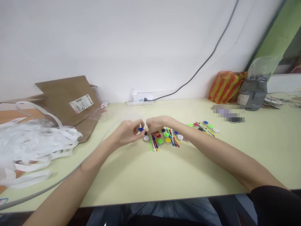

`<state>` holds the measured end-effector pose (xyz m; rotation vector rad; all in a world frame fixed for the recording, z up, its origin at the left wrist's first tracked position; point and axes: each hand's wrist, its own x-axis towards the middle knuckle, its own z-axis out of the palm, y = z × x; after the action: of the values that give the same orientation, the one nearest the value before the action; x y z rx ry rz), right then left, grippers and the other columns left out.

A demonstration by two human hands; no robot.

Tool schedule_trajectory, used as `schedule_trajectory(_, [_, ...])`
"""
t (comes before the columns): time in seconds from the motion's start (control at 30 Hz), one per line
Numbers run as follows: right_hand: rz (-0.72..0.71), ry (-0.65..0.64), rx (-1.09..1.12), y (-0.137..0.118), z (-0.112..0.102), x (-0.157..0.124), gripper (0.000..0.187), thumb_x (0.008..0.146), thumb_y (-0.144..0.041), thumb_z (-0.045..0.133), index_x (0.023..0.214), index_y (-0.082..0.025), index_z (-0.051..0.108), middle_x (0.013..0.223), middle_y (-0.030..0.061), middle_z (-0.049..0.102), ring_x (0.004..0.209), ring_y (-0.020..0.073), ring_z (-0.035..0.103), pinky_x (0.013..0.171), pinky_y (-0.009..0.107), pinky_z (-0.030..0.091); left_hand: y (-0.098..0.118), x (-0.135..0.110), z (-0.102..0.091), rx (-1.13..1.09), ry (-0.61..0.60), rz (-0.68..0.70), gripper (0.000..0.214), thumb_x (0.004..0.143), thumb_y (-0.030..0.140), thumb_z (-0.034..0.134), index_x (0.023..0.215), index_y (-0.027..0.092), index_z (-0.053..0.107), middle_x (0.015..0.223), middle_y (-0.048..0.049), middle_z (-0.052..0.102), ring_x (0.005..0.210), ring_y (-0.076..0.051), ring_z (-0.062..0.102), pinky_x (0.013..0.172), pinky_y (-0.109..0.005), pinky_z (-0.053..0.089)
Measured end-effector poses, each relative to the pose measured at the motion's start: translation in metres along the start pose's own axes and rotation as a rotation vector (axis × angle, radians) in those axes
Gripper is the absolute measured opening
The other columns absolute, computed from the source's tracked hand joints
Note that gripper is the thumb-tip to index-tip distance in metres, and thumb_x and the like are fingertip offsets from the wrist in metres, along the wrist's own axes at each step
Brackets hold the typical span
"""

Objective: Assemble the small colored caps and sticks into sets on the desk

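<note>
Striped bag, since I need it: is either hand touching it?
No, the striped bag stands near the wall, apart from left hand and right hand.

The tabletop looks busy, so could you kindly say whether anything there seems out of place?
The white strips on the left look untidy: they lie in a loose tangle beside the brown cardboard.

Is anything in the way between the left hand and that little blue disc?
Nothing visible: the left hand has the blue disc between its fingers. The right hand is close beside it, and a white disc sits nearer the person, not between them.
</note>
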<state>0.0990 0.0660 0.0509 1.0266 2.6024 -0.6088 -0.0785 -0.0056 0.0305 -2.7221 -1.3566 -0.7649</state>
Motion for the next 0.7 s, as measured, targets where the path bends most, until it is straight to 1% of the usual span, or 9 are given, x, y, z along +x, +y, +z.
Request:
schedule_trajectory(0.17, [0.013,0.006,-0.026,0.002,-0.006,-0.001,0.021,0.074,-0.027,0.058,0.061,-0.012,0.063,0.058,0.0056,0.063,0.047,0.0123,0.049,0.048,0.026,0.038,0.005,0.0,-0.003,0.02,-0.151,0.031,0.01,0.08,0.033,0.058,0.077,0.023,0.058,0.05,0.0073,0.043,0.045,-0.009,0.037,0.049,-0.023,0.03])
schedule_trajectory(0.27, [0.037,0.048,-0.001,0.004,-0.016,-0.012,0.02,0.076,-0.023,0.055,0.065,-0.011,0.065,0.06,0.0068,0.064,0.048,0.0126,0.051,0.05,0.026,0.039,0.013,0.0,-0.005,0.003,-0.259,0.023,0.008,0.079,0.031,0.057,0.077,0.024,0.058,0.05,0.0071,0.047,0.044,-0.01,0.04,0.049,-0.024,0.03])
schedule_trajectory(0.3, [0.051,0.087,0.017,0.004,-0.019,-0.019,0.019,0.077,-0.022,0.053,0.067,-0.011,0.066,0.061,0.0072,0.065,0.049,0.013,0.053,0.051,0.026,0.04,0.016,-0.001,-0.005,-0.001,-0.291,0.018,0.006,0.079,0.03,0.057,0.077,0.024,0.057,0.051,0.007,0.05,0.044,-0.01,0.042,0.05,-0.024,0.03])
schedule_trajectory(0.37, [0.084,0.209,0.041,0.003,-0.025,-0.039,0.018,0.079,-0.02,0.052,0.071,-0.012,0.066,0.063,0.0078,0.067,0.052,0.0148,0.056,0.054,0.028,0.04,0.02,-0.002,-0.005,-0.009,-0.334,0.019,0.005,0.077,0.028,0.058,0.077,0.024,0.055,0.053,0.0065,0.054,0.045,-0.011,0.045,0.05,-0.024,0.031])
schedule_trajectory(0.47, [0.131,0.382,-0.065,0.001,-0.023,-0.084,0.02,0.085,-0.023,0.051,0.071,-0.016,0.064,0.066,0.0094,0.067,0.057,0.0183,0.057,0.057,0.031,0.037,0.025,-0.003,-0.004,-0.017,-0.345,0.039,0.01,0.074,0.027,0.059,0.071,0.023,0.05,0.056,0.0052,0.056,0.046,-0.011,0.045,0.05,-0.025,0.029])
schedule_trajectory(0.5, [0.149,0.426,-0.129,-0.001,-0.018,-0.103,0.022,0.087,-0.026,0.052,0.07,-0.018,0.062,0.067,0.0099,0.067,0.057,0.019,0.056,0.056,0.032,0.034,0.026,-0.002,-0.003,-0.018,-0.349,0.047,0.013,0.075,0.027,0.059,0.069,0.023,0.048,0.055,0.0049,0.055,0.046,-0.011,0.044,0.05,-0.025,0.028])
schedule_trajectory(0.57, [0.174,0.424,-0.18,-0.002,0.002,-0.145,0.03,0.092,-0.035,0.049,0.068,-0.021,0.06,0.066,0.0099,0.064,0.055,0.0183,0.053,0.055,0.033,0.03,0.027,-0.001,-0.003,-0.005,-0.365,0.055,0.02,0.076,0.03,0.059,0.064,0.022,0.045,0.053,0.0052,0.05,0.045,-0.01,0.038,0.049,-0.026,0.025])
schedule_trajectory(0.63, [0.202,0.403,-0.161,-0.003,0.039,-0.189,0.035,0.096,-0.043,0.046,0.07,-0.024,0.06,0.064,0.0097,0.06,0.054,0.0178,0.052,0.055,0.034,0.028,0.027,0.0,-0.003,0.022,-0.385,0.049,0.029,0.078,0.034,0.061,0.06,0.021,0.041,0.05,0.0059,0.043,0.044,-0.01,0.031,0.049,-0.026,0.022])
schedule_trajectory(0.7, [0.217,0.331,-0.061,-0.003,0.09,-0.228,0.035,0.096,-0.048,0.046,0.073,-0.027,0.061,0.061,0.0089,0.056,0.055,0.0172,0.054,0.054,0.034,0.03,0.026,0.001,-0.004,0.042,-0.403,0.034,0.038,0.078,0.039,0.064,0.057,0.02,0.038,0.049,0.0063,0.038,0.045,-0.009,0.028,0.049,-0.026,0.021])
